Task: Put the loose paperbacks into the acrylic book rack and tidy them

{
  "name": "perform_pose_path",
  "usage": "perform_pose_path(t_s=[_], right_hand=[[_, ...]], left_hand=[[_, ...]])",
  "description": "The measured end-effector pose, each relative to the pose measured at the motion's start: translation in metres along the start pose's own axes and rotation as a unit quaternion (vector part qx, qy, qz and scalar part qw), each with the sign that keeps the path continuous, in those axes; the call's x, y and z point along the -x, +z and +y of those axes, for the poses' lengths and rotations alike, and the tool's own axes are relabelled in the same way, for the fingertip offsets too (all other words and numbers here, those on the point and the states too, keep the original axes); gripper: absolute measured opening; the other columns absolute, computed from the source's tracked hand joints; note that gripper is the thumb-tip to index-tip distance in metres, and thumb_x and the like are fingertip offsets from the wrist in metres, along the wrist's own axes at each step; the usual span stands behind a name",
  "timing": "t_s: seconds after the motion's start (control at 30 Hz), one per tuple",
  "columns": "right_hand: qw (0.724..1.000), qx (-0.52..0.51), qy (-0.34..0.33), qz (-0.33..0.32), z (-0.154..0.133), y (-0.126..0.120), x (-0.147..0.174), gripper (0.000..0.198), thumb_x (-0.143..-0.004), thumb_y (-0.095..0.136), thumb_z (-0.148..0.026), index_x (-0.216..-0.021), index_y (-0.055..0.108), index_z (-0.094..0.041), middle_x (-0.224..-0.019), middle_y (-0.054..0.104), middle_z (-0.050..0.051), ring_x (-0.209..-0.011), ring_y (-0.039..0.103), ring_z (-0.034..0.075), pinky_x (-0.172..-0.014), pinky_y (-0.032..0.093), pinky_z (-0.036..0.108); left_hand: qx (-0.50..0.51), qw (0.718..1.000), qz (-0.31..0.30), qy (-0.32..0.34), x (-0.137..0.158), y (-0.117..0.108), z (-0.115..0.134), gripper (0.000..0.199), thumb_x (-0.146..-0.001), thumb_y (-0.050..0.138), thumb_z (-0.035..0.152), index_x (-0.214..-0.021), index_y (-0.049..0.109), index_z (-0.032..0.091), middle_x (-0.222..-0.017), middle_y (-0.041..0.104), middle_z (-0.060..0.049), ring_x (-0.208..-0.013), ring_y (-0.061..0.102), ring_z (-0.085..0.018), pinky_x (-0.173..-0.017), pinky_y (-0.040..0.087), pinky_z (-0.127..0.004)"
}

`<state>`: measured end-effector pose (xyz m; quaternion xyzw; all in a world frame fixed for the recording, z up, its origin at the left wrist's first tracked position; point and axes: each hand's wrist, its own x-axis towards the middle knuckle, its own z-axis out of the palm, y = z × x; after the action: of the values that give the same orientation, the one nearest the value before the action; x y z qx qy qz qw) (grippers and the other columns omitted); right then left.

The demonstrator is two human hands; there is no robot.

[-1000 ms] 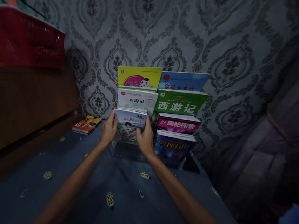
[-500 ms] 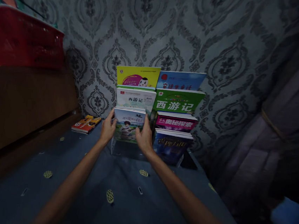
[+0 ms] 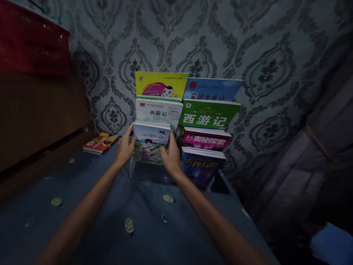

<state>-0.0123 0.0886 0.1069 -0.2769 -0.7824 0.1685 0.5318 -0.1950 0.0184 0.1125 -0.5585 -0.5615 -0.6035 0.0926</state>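
A small stack of books (image 3: 148, 141) with a blue-sky cover and a figure on it stands upright in the lowest left tier of a clear stand (image 3: 147, 173). My left hand (image 3: 125, 147) is closed along the stack's left edge. Along the right edge my right hand (image 3: 171, 155) grips it, thumb over the front cover. Behind rises a white book (image 3: 158, 113), then a yellow book (image 3: 161, 83). In the right column are a blue book (image 3: 213, 88), a green book (image 3: 209, 115), a magenta book (image 3: 206, 140) and dark blue books (image 3: 201, 168).
Orange books (image 3: 99, 143) lie flat on the dark patterned cloth (image 3: 105, 225) at the left. A red bin (image 3: 26, 37) sits on a brown box (image 3: 30, 126). Patterned wallpaper (image 3: 200, 47) is behind, and a tied curtain (image 3: 316, 141) hangs at the right.
The view has shifted slightly, so everything sits a little higher and further left in the picture. Both hands keep their hold on the front left books, which have not visibly moved in the stand.
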Motion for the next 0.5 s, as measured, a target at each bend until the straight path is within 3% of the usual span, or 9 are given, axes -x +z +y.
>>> perform_pose_path(t_s=[0.17, 0.5], right_hand=[[0.998, -0.046, 0.029, -0.040, 0.006, -0.007, 0.004, 0.076, -0.083, 0.047, -0.014, -0.157, 0.031, -0.015, -0.154, 0.049, 0.012, -0.138, 0.050, 0.027, -0.116, 0.042, 0.048], [0.994, -0.055, 0.068, -0.068, 0.018, -0.006, 0.013, 0.068, -0.084, 0.048, -0.014, -0.152, 0.041, -0.011, -0.146, 0.058, 0.015, -0.132, 0.057, 0.030, -0.114, 0.044, 0.050]], left_hand=[[-0.005, 1.000, -0.011, -0.002, 0.001, -0.001, -0.003, 0.064, -0.089, 0.048, 0.015, -0.152, 0.039, 0.019, -0.149, 0.055, -0.012, -0.132, 0.057, -0.024, -0.115, 0.043, -0.043], [0.011, 0.999, -0.046, -0.001, 0.001, -0.007, -0.011, 0.068, -0.089, 0.051, 0.015, -0.155, 0.033, 0.018, -0.145, 0.057, -0.014, -0.128, 0.060, -0.026, -0.111, 0.047, -0.044]])
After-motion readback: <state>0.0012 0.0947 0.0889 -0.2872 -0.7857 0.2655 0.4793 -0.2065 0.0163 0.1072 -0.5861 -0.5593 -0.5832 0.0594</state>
